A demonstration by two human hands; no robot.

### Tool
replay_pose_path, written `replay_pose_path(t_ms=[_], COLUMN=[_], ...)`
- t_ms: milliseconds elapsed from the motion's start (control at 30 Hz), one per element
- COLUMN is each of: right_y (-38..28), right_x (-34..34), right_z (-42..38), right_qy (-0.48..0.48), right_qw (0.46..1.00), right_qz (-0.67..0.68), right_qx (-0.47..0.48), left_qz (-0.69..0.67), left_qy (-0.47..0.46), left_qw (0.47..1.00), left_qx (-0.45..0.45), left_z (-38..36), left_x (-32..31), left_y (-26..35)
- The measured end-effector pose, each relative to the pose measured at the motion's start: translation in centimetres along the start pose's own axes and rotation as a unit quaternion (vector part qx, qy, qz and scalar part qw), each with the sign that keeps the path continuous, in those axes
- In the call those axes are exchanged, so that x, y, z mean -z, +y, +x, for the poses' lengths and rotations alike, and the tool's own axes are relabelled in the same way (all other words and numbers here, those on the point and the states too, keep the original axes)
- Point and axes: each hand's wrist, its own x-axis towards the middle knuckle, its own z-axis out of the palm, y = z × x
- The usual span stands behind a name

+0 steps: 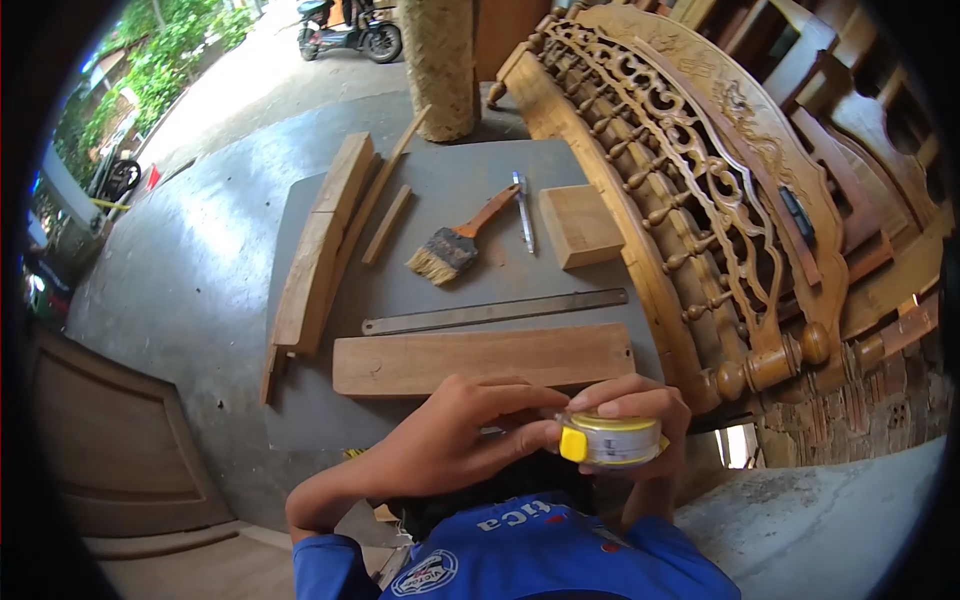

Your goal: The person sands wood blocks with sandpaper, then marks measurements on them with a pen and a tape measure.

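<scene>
A round tape measure (622,440) with a yellow rim and a yellow block on its side is held close to my body. My right hand (655,400) wraps round it from above and the right. From the other side my left hand (460,432) reaches in, its thumb and fingers closed against the tape measure's left edge; what exactly the fingertips pinch is partly hidden. Just beyond both hands, a thick wooden board (480,360) lies across the grey tabletop (480,170). Behind the board is a long metal ruler (495,312).
A paintbrush (448,252), a pen (525,212) and a wood block (580,227) lie farther back. Long wooden pieces (322,245) and a short strip (388,225) are at left. Carved wooden furniture (690,190) stands along the right; a wooden panel (110,430) lies lower left.
</scene>
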Motion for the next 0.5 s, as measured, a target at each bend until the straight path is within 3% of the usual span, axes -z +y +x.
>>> replay_pose_path(t_ms=[100,233,300,400,500], right_y=[-0.4,-0.3,0.3,1.4,2.3], right_x=[-0.5,2.4,5.0,10.2,14.0], right_z=[0.8,1.5,1.0,-0.8,-1.6], right_qy=[-0.033,-0.06,-0.012,0.01,0.042], right_qw=[0.997,0.986,0.986,0.962,0.952], right_qz=[-0.054,-0.129,-0.117,-0.209,-0.181], right_qx=[-0.036,-0.083,-0.119,-0.176,-0.242], left_qz=[-0.153,-0.177,0.023,0.075,0.235], left_qy=[-0.029,0.071,0.08,0.171,0.179], left_qw=[0.981,0.976,0.995,0.973,0.928], left_qx=[0.117,0.104,0.06,0.139,0.227], left_z=[-0.6,-1.9,-3.0,-5.7,-6.7], left_x=[0.9,2.7,6.0,10.5,12.2], left_y=[-0.8,-2.2,-2.4,-4.3,-3.3])
